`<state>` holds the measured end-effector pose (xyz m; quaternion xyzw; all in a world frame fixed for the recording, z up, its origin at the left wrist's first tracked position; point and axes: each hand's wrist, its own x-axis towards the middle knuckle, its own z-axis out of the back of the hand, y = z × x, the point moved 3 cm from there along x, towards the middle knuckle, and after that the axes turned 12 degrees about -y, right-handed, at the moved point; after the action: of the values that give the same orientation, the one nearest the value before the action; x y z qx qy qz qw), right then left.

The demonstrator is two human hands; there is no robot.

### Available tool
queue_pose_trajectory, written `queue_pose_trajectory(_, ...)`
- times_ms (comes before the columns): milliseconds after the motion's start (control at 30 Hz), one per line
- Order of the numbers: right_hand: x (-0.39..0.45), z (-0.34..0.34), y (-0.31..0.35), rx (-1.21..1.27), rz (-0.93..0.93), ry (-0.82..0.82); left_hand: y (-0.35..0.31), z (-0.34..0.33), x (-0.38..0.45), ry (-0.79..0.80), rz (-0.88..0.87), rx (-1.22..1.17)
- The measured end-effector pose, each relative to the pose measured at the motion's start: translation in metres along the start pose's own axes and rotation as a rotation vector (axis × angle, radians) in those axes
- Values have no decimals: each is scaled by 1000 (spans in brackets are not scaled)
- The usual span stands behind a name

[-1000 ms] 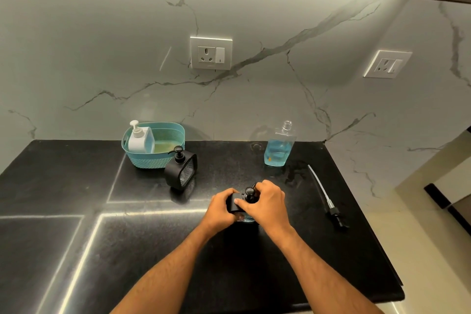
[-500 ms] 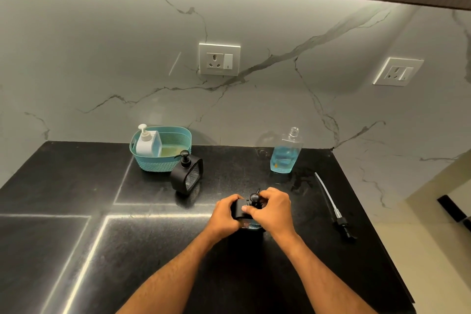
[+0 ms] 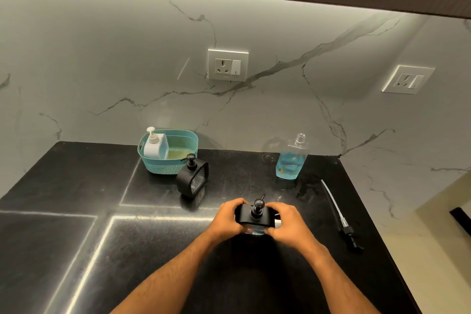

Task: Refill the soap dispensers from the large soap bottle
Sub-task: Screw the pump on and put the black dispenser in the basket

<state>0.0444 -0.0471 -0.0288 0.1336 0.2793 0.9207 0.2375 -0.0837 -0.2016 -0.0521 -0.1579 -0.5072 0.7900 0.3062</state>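
Held dispenser: a black soap dispenser (image 3: 255, 216) with a black pump head stands upright on the black countertop (image 3: 76, 250), near the front centre — directly between the two hands, with a little blue liquid showing at its clear lower edge.
Left hand: the left hand (image 3: 228, 220) grips the dispenser's left side, fingers curled over its top edge and round the far face.
Right hand: the right hand (image 3: 288, 223) grips the right side, fingers curled round the body, thumb low on the near face.
Hands together: both are clamped on the same dispenser, one on each flank, with the pump head rising uncovered in the gap between them.
Second dispenser: another black dispenser (image 3: 193, 178) with a ribbed clear panel stands behind and to the left of the held one, well apart from the hands, just in front of the basket.
Basket: a teal basket (image 3: 178, 158) sits against the marble wall, holding a white pump bottle (image 3: 154, 146) in its left end.
Large soap bottle: a clear bottle (image 3: 291, 158) with blue soap in its lower half stands uncapped near the wall, behind and right of the hands.
Loose pump: a black pump with a long white tube (image 3: 339, 216) lies flat on the counter to the right of the right hand — apart from it.
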Motion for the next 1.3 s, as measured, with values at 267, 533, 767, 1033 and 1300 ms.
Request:
queue_pose_trajectory(267,5,0,15,113,0,-103,-4,22,6,-104,-34,-31)
queue_pose_trajectory(533,41,18,75,251,76,-322,-33,74,15,-526,-125,5)
queue_pose_trajectory(767,90,25,160,315,146,-462,-70,134,25,-934,-230,92)
queue_pose_trajectory(1033,145,-5,230,295,126,-496,-55,178,55,-864,-164,10)
queue_pose_trajectory(1300,190,-53,256,279,68,-372,-36,207,89,-774,-127,-73)
